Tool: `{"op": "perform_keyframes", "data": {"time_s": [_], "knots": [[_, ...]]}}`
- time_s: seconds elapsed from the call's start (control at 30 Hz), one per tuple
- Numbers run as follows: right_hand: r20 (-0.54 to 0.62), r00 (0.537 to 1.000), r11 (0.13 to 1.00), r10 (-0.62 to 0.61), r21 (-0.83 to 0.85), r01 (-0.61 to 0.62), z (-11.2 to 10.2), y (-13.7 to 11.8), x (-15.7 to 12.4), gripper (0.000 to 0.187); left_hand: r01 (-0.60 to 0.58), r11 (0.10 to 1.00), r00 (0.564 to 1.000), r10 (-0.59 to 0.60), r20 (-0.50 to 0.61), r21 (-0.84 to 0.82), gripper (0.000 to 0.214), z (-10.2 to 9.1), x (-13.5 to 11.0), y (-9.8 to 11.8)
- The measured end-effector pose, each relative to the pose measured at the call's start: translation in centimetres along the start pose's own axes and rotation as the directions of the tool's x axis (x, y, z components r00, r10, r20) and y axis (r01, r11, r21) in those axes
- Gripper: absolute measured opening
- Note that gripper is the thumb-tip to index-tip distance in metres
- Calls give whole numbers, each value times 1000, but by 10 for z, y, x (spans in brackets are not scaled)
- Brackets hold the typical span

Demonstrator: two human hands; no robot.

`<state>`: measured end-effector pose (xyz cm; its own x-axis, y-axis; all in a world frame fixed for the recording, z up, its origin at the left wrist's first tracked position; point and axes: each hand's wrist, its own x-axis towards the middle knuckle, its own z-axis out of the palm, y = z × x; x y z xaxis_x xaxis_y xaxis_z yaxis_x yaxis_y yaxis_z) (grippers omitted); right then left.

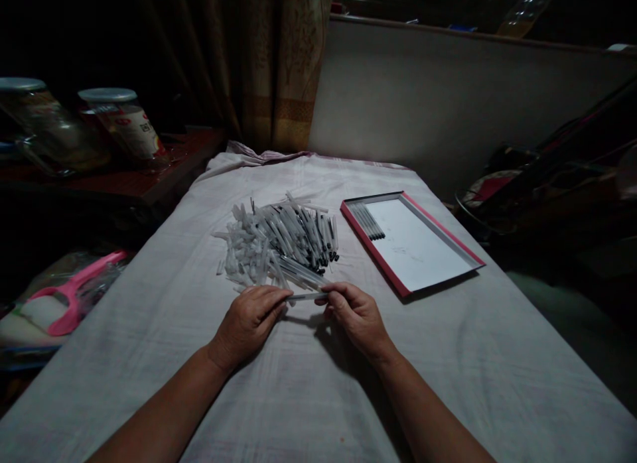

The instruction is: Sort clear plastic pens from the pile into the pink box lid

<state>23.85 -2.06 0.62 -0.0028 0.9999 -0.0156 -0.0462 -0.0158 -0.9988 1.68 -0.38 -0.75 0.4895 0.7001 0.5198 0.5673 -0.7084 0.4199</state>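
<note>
My left hand [253, 320] and my right hand [355, 316] pinch the two ends of one slim clear pen [307, 296], held level just above the cloth. Just beyond them lies a heap of loose pen parts [283, 234]: clear barrels and dark-tipped pieces toward the right, whitish translucent caps toward the left. To the right of the heap, a shallow box lid [432, 247] with red sides and a white inside holds a row of several pens [367, 221] with black ends, side by side at its left end. Fingers cover both tips of the held pen.
A pale checked cloth [448, 370] covers the table. At the left, a dark red side table [164, 164] carries lidded jars [122, 121]. Below it sits a pink plastic piece [74, 294] among bags. A curtain [269, 65] and a light wall [398, 91] stand behind.
</note>
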Motion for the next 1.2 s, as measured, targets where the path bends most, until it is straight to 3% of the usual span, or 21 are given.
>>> {"op": "perform_keyframes", "data": {"time_s": [0.17, 0.3, 0.43, 0.73, 1.0, 1.1, 1.2], "knots": [[32, 999, 1000, 20, -24, -19, -1, -2, 0, 26, 2, 996, 1000, -3, 14, 89, 26, -16, 1, -9], [-137, 990, 1000, 14, 1, -14, -16, -4, 7, 32, 134, 933, 991, -120, -62, 335, 24, -42, -3, -35], [-234, 972, 1000, 15, 30, -8, -24, -6, 11, 36, 187, 872, 975, -221, 21, 451, 26, -54, -6, -49], [-230, 970, 997, 73, 55, -61, -19, -7, 10, 34, 176, 890, 962, -247, 119, 421, 29, -46, -4, -39], [-254, 966, 999, 53, 22, -49, -20, -9, 9, 26, 182, 886, 960, -254, 118, 427, 22, -45, -3, -40], [-248, 967, 998, 57, -5, -60, -20, -11, 8, 31, 204, 900, 966, -249, 69, 385, 21, -47, -1, -38], [-230, 966, 993, 117, 21, -115, -19, -13, 8, 33, 299, 928, 954, -289, -78, 222, 24, -45, 3, -30]]}}
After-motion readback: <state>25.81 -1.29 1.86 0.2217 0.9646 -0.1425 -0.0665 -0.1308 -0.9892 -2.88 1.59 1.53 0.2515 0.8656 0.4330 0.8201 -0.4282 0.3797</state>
